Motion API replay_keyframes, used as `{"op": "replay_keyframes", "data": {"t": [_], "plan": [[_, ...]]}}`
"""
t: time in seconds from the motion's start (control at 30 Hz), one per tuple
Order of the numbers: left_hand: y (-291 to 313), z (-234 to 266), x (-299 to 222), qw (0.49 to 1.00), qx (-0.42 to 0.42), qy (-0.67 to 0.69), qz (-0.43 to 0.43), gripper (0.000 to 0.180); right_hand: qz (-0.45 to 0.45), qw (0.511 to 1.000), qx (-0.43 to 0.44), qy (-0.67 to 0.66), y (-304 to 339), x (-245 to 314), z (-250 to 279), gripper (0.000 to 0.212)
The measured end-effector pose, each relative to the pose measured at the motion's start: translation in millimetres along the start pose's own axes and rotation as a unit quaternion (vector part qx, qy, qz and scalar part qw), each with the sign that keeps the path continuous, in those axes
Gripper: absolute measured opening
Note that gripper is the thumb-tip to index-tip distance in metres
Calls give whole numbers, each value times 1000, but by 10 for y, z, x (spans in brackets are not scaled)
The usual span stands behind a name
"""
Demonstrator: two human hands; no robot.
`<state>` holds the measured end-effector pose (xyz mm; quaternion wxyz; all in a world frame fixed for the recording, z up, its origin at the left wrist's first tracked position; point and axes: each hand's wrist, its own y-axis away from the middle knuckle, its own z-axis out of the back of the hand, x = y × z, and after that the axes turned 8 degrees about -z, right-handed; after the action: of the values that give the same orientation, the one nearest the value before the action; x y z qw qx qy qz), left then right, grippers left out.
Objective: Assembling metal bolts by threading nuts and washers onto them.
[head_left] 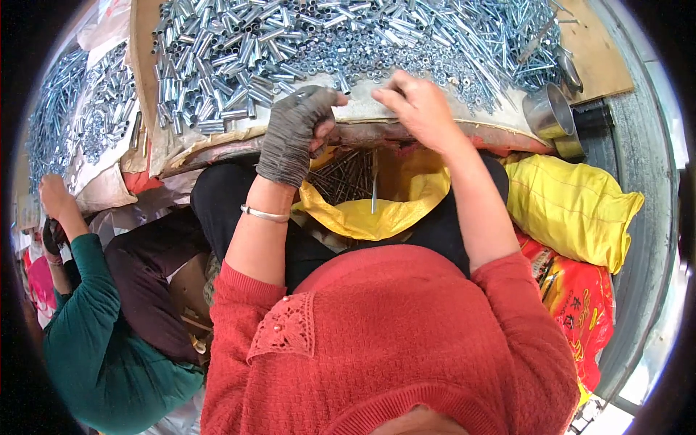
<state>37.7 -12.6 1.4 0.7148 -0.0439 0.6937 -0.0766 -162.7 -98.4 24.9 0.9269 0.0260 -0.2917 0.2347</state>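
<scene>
My gloved left grip (296,123) and bare right grip (419,109) curl near the nuts (346,59); I cannot tell whether they hold anything.

Looks bright and mostly even, strongest along the right rim, burning out to white at the near right. Glints off the metal tubes (217,58); sinks into shadow around the dark rods (344,177). Shows sharp enough centrally, softer far left. Bends the grey ledge (632,174) at right; blackens in the corners.
</scene>
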Motion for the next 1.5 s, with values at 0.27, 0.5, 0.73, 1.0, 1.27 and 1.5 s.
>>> {"op": "replay_keyframes", "data": {"t": [0.27, 0.5, 0.73, 1.0, 1.27, 1.5], "plan": [[74, -150, 36, 934, -161, 292, 126, 32, -2, 993, -65, 99, -133, 411, -310, 30], [40, -106, 100, 889, -148, 418, 118, 18, -25, 991, -110, -70, -517, 206, 10, 36], [65, -99, 52, 914, -86, 393, 52, 25, -84, 957, -130, 243, -925, -5, -61, 35], [52, -95, 63, 898, -68, 433, 42, 22, -85, 956, -143, 241, -974, -40, -62, 23], [30, -92, 136, 895, -42, 441, 40, 23, -99, 956, -202, 190, -812, -119, -126, 20], [36, -195, -2, 858, -198, 465, 90, 24, 10, 989, -28, -143, -377, 299, -79, 20]]}}
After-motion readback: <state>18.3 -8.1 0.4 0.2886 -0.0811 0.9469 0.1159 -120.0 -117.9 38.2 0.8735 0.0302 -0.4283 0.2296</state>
